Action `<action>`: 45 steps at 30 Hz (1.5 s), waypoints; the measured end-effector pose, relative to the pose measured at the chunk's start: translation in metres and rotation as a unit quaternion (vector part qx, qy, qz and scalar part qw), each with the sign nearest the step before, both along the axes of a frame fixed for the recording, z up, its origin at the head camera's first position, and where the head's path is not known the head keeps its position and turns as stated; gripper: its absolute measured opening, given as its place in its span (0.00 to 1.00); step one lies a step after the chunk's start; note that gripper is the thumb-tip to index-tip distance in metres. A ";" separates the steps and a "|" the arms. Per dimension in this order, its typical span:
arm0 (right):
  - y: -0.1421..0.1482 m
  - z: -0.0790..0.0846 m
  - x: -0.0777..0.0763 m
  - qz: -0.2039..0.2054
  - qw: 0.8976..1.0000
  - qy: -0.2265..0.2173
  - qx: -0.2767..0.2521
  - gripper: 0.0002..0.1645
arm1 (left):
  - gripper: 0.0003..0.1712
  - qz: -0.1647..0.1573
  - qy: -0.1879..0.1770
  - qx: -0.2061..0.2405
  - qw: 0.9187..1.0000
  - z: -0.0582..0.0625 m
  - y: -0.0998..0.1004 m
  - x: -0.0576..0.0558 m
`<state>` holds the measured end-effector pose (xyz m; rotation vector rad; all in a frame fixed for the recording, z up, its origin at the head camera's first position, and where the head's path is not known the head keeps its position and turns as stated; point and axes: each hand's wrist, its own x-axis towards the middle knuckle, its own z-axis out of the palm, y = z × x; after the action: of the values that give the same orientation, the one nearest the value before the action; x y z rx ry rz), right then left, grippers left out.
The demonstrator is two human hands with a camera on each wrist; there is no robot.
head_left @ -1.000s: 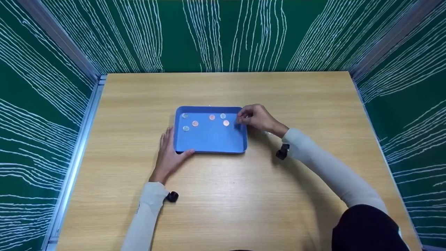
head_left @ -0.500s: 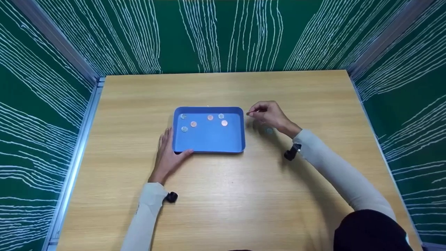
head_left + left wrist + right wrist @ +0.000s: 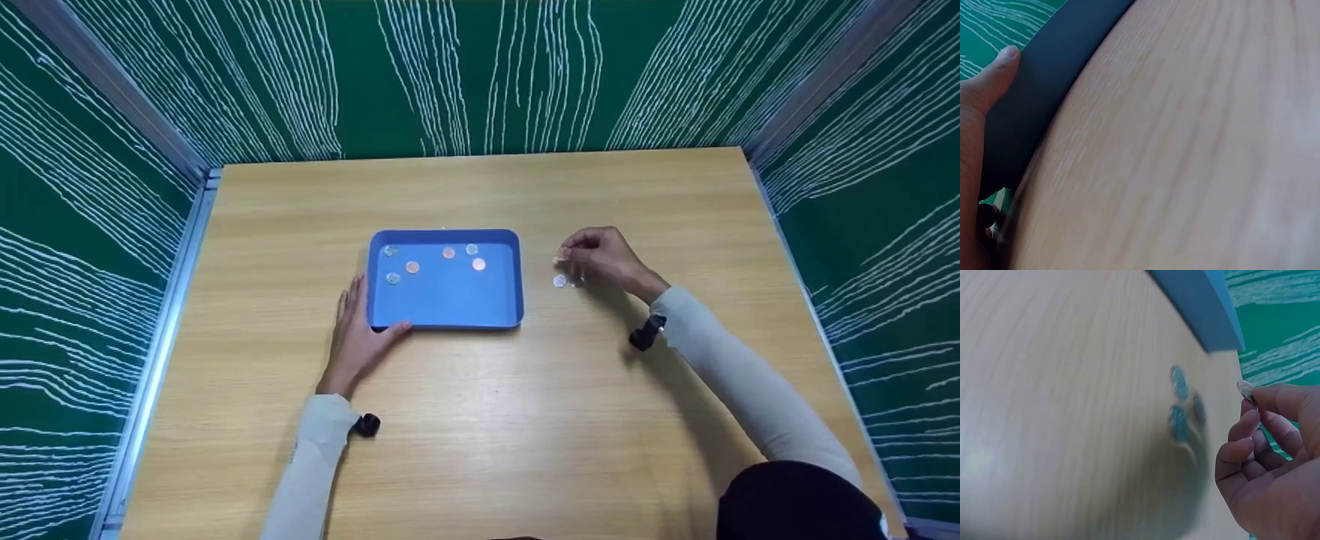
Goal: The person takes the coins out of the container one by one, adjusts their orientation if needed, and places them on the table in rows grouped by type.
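Observation:
A blue tray [image 3: 446, 304] lies on the table with several coins in it, some copper-coloured like the coin [image 3: 478, 264], some silvery like the coin [image 3: 393, 278]. My left hand [image 3: 356, 337] rests against its left end, fingers straight along the side and thumb on the front edge. In the left wrist view, the thumb [image 3: 1002, 70] lies against the tray's outer wall. My right hand [image 3: 607, 259], right of the tray, pinches a coin [image 3: 1246, 390] between thumb and index finger. Close below it lie loose coins, among them a silvery coin [image 3: 559, 280].
The right wrist view shows three coins close together on the table, one being this blurred coin [image 3: 1178, 423]. The wooden table [image 3: 480, 435] extends around the tray. Green walls [image 3: 510, 82] with white wavy lines enclose its back and sides.
My right hand has moved right, from over the tray's right end to above the coins on the table, with a coin in its fingers. The left hand stays on the tray.

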<state>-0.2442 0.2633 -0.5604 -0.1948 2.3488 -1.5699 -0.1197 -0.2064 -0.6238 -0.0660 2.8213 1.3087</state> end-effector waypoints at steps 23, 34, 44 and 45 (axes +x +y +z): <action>0.021 -0.026 0.007 -0.043 0.992 0.084 0.081 0.07 | 0.75 -0.006 0.031 -0.006 0.999 0.004 0.003 0.001; 0.020 -0.031 0.007 -0.055 0.988 0.110 0.099 0.06 | 0.75 -0.005 0.032 -0.005 0.999 0.002 0.002 -0.001; 0.015 -0.032 0.005 -0.039 0.989 0.104 0.094 0.07 | 0.76 -0.006 0.039 -0.005 0.999 -0.003 0.000 -0.002; 0.015 -0.031 0.005 -0.037 0.991 0.096 0.088 0.07 | 0.76 -0.005 0.036 -0.004 0.999 -0.003 0.000 -0.002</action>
<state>-0.2394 0.2780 -0.5919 -0.2314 2.6556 -1.4225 -0.1215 -0.2066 -0.6268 -0.0033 2.8820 1.3251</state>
